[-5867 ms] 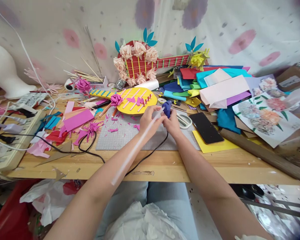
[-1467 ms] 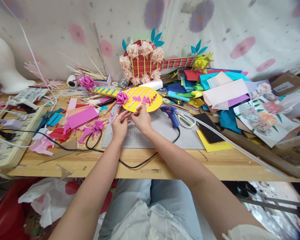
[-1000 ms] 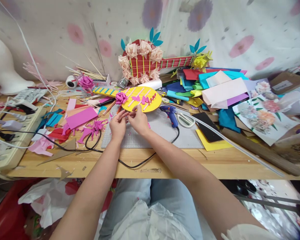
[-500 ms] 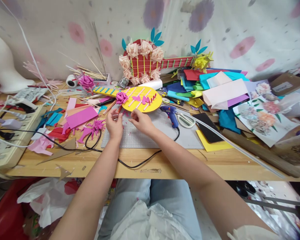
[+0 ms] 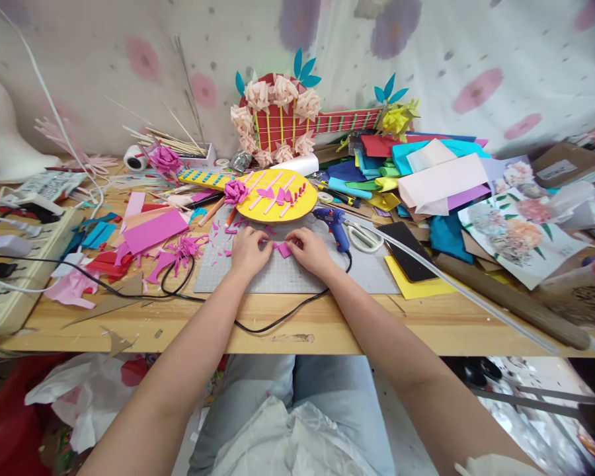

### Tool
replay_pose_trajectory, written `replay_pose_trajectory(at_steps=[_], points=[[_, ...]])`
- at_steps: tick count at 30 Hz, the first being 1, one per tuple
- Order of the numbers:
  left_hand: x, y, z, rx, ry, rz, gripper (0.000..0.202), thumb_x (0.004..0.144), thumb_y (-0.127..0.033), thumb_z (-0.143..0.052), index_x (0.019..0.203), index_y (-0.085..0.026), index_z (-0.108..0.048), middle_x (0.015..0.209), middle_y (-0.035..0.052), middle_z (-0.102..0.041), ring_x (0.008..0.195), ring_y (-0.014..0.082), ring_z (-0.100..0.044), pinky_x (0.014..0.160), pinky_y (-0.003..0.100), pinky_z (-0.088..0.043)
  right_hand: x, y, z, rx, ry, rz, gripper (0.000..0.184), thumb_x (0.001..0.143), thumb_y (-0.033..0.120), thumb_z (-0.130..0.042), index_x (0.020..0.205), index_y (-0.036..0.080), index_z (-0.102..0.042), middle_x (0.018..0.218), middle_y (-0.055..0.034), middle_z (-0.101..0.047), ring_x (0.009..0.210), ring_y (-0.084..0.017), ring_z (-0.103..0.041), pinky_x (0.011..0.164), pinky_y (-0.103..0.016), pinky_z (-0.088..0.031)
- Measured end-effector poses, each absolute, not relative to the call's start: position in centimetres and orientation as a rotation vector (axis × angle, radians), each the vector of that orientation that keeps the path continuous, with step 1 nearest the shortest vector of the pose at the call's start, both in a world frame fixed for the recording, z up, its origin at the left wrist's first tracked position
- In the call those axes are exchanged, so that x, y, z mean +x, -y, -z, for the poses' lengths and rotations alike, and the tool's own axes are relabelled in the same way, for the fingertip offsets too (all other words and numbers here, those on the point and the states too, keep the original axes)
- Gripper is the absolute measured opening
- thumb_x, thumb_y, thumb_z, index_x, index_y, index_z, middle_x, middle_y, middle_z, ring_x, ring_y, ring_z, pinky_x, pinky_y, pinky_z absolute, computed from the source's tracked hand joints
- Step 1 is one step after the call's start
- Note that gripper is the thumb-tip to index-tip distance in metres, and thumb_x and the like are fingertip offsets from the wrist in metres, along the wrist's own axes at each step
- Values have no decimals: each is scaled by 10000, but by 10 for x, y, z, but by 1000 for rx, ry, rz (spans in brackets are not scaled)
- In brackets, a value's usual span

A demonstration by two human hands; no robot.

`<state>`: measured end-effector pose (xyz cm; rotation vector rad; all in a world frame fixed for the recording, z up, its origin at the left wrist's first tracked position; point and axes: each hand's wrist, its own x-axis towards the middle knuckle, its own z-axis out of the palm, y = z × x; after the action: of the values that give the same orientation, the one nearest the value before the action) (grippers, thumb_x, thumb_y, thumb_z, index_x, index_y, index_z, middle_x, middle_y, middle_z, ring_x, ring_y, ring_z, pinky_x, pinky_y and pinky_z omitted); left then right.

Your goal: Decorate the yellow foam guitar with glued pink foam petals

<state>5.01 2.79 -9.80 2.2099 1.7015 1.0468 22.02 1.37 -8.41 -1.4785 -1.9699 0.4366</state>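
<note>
Small magenta paper pieces show between my hands, low over the grey cutting mat. My left hand is closed, its thumb and fingertips pinched at the left end of the paper. On the other end, my right hand pinches with curled fingers. Just beyond the hands lies a yellow cardboard guitar with pink strips, small pink shapes and a magenta paper flower. Magenta scraps are scattered left of my left hand.
A blue glue gun and white-handled scissors lie right of my hands, near a black phone. The glue gun's black cord loops along the table front. Coloured paper is heaped right; a red flower-trimmed guitar stands behind.
Both hands have come down and slightly nearer me onto the mat, and the magenta paper now shows between their fingertips. The view has shifted slightly.
</note>
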Motion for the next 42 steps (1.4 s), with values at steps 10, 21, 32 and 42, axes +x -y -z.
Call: replay_pose_trajectory(at_steps=[10,21,32,42], points=[[48,-27,95,2101,-1569,-1119,74,728,-255,-645,680,-199,-635,809,47,-574,849,205,-544,828,374,-402,218,-10,82,-1494,1936,-443,144,807,208,-507,893,186,-619,865,-29,-598,750,-138,-543,699,-271,-424],[54,-22,93,1708,-1291,-1484,87,713,-251,-663,680,-178,-631,746,18,-575,747,136,-542,689,266,-439,201,-8,76,-1208,1614,-793,237,748,240,-569,975,191,-518,793,-13,-648,730,-147,-619,726,-298,-487],[51,-25,96,1667,-1299,-1414,240,838,-332,-503,888,-175,-678,852,65,-651,786,149,-592,721,280,-466,201,-10,78,-1245,1550,-803,248,711,205,-551,951,216,-492,727,7,-639,695,-161,-616,711,-317,-481],[59,-19,89,1255,-1069,-1222,445,622,-225,-699,1049,-147,-603,821,64,-685,759,163,-649,734,308,-524,203,-13,84,-1166,1570,-897,269,713,247,-557,966,218,-471,729,25,-623,652,-137,-591,660,-289,-469]])
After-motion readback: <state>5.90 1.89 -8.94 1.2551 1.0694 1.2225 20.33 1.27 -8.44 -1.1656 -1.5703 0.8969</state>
